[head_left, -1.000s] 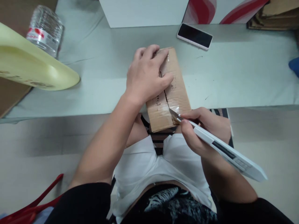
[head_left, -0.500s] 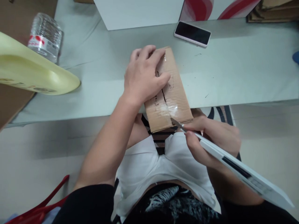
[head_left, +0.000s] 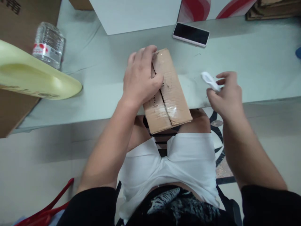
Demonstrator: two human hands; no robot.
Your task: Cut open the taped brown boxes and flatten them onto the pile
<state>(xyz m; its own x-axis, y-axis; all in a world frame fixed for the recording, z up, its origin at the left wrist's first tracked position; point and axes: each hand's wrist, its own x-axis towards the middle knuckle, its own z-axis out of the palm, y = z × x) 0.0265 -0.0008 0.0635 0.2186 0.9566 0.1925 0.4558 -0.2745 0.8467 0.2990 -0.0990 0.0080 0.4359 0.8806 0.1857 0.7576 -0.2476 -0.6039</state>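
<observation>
A small brown cardboard box (head_left: 175, 94) lies at the table's front edge, its near end jutting out over my lap. Clear tape covers its top, and a dark slit runs along the middle seam. My left hand (head_left: 141, 73) grips the box's left side, the thumb on top near the seam and the fingers at the far end. Off to the right, above the table, my right hand (head_left: 227, 94) is closed around a white utility knife (head_left: 210, 81). One white end of the knife sticks out past the thumb; its blade does not show.
A phone (head_left: 191, 34) lies beyond the box, before a large white and red carton (head_left: 141, 14). At left stand a clear plastic bottle (head_left: 49, 45) and a pale yellow bottle (head_left: 39, 75). Flattened cardboard (head_left: 272, 9) is at the back right.
My right hand has moved the utility knife away from the box's near end, up and right over the table, and turned it. My left hand stays on the box.
</observation>
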